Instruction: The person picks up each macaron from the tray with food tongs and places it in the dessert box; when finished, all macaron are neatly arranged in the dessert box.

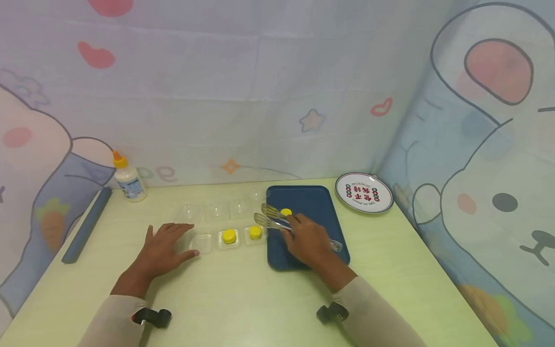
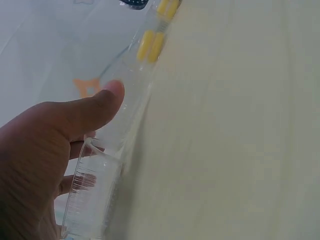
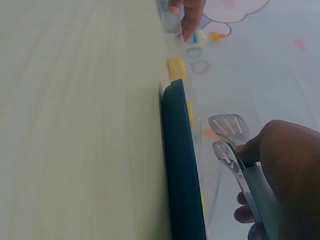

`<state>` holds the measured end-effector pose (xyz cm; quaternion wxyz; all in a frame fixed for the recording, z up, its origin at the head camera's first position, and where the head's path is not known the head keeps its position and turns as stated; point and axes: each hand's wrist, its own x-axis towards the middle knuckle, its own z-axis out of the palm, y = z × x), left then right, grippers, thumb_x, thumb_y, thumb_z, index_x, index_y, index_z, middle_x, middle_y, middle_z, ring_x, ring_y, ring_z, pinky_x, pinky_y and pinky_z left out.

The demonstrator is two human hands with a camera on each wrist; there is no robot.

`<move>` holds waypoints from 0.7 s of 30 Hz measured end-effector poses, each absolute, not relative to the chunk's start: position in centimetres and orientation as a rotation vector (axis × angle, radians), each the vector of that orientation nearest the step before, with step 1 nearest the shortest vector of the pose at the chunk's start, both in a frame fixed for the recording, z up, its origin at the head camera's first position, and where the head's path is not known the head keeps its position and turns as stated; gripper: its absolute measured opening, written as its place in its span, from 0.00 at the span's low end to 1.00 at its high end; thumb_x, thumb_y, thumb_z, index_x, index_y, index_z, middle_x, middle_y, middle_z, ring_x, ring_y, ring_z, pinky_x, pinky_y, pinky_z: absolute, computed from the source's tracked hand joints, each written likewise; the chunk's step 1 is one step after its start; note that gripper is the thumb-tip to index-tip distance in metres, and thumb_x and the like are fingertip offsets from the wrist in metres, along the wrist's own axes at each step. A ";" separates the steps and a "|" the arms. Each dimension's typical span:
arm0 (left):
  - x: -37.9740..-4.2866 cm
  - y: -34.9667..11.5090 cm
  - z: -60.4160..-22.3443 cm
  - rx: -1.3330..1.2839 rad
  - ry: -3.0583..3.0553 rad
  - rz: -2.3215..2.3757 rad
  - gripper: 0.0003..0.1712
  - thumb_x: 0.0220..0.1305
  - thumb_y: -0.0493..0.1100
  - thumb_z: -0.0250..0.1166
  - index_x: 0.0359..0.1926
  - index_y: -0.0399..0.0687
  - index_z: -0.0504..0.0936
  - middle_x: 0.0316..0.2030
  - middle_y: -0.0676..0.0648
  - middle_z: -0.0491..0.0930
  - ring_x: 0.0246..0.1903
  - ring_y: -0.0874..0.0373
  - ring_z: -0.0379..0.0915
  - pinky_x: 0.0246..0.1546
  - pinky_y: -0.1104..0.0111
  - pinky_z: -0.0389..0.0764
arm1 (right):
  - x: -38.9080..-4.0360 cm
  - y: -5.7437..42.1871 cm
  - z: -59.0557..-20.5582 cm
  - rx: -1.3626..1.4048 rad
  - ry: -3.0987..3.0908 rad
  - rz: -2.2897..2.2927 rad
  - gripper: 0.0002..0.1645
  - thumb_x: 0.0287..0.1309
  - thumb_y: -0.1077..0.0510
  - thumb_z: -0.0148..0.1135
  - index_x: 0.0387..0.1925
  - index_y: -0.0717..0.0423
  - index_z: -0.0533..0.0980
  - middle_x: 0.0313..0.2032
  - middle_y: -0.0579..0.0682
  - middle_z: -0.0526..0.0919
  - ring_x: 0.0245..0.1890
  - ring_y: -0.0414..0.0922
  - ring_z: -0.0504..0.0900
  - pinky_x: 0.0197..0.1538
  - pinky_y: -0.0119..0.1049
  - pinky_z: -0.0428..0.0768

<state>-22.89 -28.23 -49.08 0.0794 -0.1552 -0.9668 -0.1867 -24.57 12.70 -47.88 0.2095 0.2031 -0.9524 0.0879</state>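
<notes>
Metal tongs with slotted, parted heads are gripped in your right hand above the round-cornered blue tray. Left of the tray, your left hand spreads open-fingered by a clear plastic container seating two yellow discs; a third disc overlies the tray.

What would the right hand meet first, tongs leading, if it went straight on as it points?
Probably the clear plastic container, just ahead of the tongs in the right hand; height is unclear, so they might pass above it.
</notes>
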 end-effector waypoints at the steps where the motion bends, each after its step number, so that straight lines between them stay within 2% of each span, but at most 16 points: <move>1: -22.9 -28.4 -49.1 -0.461 -2.890 -0.560 0.43 0.65 0.63 0.77 0.75 0.50 0.77 0.71 0.38 0.80 0.73 0.32 0.68 0.72 0.14 0.45 | -24.5 12.8 -47.8 0.561 -2.644 0.242 0.27 0.74 0.43 0.70 0.64 0.53 0.83 0.49 0.52 0.90 0.39 0.47 0.88 0.34 0.46 0.89; 11: -23.0 -29.1 -49.4 -0.446 -2.882 -0.595 0.43 0.64 0.62 0.79 0.74 0.50 0.78 0.69 0.38 0.81 0.72 0.31 0.69 0.71 0.14 0.44 | -24.9 14.0 -48.3 0.438 -2.684 0.272 0.28 0.76 0.42 0.67 0.66 0.55 0.83 0.56 0.56 0.89 0.48 0.55 0.92 0.40 0.54 0.91; 21: -23.0 -28.9 -50.0 -0.435 -2.856 -0.573 0.43 0.62 0.62 0.79 0.73 0.50 0.79 0.67 0.36 0.84 0.70 0.32 0.71 0.71 0.14 0.45 | -25.2 15.1 -48.6 0.313 -2.670 0.341 0.27 0.76 0.45 0.67 0.64 0.60 0.83 0.55 0.60 0.88 0.45 0.57 0.91 0.42 0.56 0.91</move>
